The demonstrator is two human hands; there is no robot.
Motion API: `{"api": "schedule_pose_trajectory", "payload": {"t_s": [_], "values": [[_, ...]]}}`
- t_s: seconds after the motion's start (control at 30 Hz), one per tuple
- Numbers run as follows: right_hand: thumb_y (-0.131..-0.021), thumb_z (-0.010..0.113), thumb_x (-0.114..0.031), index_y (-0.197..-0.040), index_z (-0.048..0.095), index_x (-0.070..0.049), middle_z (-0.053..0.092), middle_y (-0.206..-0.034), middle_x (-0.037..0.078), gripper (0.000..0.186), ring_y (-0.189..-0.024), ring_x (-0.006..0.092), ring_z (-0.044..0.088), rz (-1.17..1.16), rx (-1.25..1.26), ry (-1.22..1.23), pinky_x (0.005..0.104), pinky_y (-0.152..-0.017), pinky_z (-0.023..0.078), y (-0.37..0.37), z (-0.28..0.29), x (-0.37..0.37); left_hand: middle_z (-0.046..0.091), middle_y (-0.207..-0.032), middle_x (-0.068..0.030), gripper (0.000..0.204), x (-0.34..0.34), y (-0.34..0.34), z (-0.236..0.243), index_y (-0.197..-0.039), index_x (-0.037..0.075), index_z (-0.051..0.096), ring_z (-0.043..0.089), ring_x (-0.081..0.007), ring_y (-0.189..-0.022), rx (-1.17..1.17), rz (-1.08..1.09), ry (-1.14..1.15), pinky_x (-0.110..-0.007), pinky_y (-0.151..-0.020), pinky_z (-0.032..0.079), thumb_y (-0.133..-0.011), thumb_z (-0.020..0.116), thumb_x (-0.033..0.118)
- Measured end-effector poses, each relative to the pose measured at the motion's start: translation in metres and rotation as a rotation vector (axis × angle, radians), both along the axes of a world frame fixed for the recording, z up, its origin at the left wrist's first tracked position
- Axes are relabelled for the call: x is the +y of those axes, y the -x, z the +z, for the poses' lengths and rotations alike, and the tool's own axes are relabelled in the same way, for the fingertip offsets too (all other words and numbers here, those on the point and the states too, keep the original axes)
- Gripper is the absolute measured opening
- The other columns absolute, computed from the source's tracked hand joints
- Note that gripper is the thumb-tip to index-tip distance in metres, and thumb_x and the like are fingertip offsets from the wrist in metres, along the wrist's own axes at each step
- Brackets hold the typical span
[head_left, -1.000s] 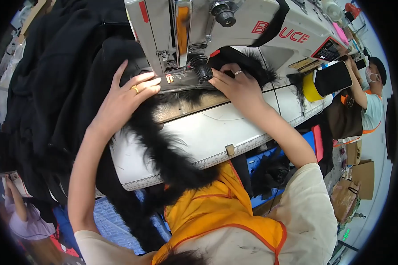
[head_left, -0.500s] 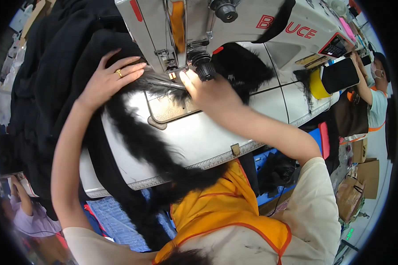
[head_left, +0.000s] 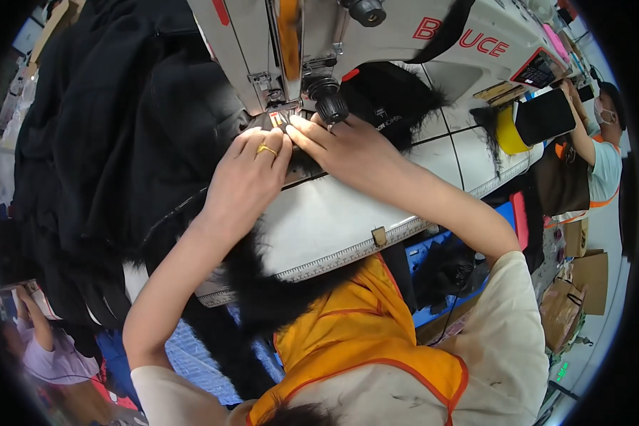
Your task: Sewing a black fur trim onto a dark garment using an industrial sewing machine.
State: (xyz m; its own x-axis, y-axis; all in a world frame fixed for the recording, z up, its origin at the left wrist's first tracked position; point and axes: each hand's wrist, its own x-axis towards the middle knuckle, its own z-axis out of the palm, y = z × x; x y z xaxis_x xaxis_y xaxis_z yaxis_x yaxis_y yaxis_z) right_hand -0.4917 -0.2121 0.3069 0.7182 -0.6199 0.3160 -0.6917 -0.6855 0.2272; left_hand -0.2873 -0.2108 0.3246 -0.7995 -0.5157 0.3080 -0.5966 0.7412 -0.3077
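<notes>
Under the head of a white sewing machine (head_left: 383, 50), both my hands meet at the lit presser foot (head_left: 282, 119). My left hand (head_left: 247, 177), with a gold ring, is closed on the edge of black fabric (head_left: 167, 135), fingertips just in front of the foot. Right beside it, my right hand (head_left: 351, 149) pinches the same work, its thumb hidden. A large black garment spreads left from the foot. Black fur trim (head_left: 252, 277) hangs over the table's near edge toward my lap. More black cloth with a furry edge (head_left: 433, 98) lies behind my right hand.
A ruler tape (head_left: 334, 263) runs along the front edge of the white table. To the right stand a yellow roll (head_left: 510, 131) and a dark flat panel (head_left: 547, 119). Another person (head_left: 603, 156) works at the far right, another (head_left: 53, 348) at the lower left. Cardboard boxes (head_left: 591, 280) sit at right.
My left hand has moved right and nearer, from the fur at the left to beside my right hand. The garment has shifted right with it, covering the fur and metal plate. My right hand barely moved.
</notes>
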Motion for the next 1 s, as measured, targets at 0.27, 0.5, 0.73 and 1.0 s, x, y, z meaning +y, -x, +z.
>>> {"api": "schedule_pose_trajectory", "payload": {"t_s": [0.27, 0.5, 0.73, 1.0], "values": [[-0.079, 0.053, -0.008, -0.121, 0.056, -0.009, 0.054, -0.123, 0.003, 0.042, -0.105, 0.0214, 0.055, -0.076, -0.034, -0.053, 0.0306, -0.077, 0.052, 0.004, 0.004, -0.002, 0.058, -0.109, 0.0025, 0.065, -0.001, -0.027, -0.001, -0.114, 0.017, 0.057, 0.056, -0.0181, -0.098, 0.23, 0.158, -0.32, -0.03, -0.068, 0.051, -0.053, 0.071, -0.002], [-0.078, 0.055, -0.007, -0.122, 0.057, -0.018, 0.058, -0.114, 0.005, 0.045, -0.099, 0.0221, 0.057, -0.071, -0.006, -0.015, 0.027, -0.062, 0.054, 0.009, 0.008, -0.014, 0.053, -0.094, -0.0024, 0.054, -0.014, -0.017, 0.008, -0.109, 0.011, 0.055, 0.054, -0.0191, -0.092, 0.185, 0.198, -0.338, -0.028, -0.067, 0.051, -0.058, 0.071, 0.006], [-0.074, 0.059, -0.012, -0.104, 0.063, -0.014, 0.058, -0.092, 0.002, 0.03, -0.088, 0.0226, 0.059, -0.057, -0.101, 0.064, 0.0291, -0.061, 0.052, 0.018, -0.002, -0.029, 0.053, -0.101, -0.0029, 0.039, 0.002, -0.015, 0.002, -0.11, 0.006, 0.059, 0.055, -0.0164, -0.096, -0.031, 0.075, -0.045, -0.026, -0.071, 0.051, -0.071, 0.055, 0.002], [-0.074, 0.061, -0.014, -0.085, 0.062, -0.005, 0.057, -0.083, 0.012, 0.015, -0.079, 0.0278, 0.058, -0.1, -0.157, 0.127, 0.0381, -0.068, 0.049, 0.02, 0.0, -0.029, 0.054, -0.108, -0.0054, 0.048, 0.0, -0.016, 0.012, -0.113, 0.005, 0.058, 0.054, -0.0212, -0.104, 0.093, 0.184, -0.313, -0.03, -0.078, 0.051, -0.066, 0.061, 0.0]]}}
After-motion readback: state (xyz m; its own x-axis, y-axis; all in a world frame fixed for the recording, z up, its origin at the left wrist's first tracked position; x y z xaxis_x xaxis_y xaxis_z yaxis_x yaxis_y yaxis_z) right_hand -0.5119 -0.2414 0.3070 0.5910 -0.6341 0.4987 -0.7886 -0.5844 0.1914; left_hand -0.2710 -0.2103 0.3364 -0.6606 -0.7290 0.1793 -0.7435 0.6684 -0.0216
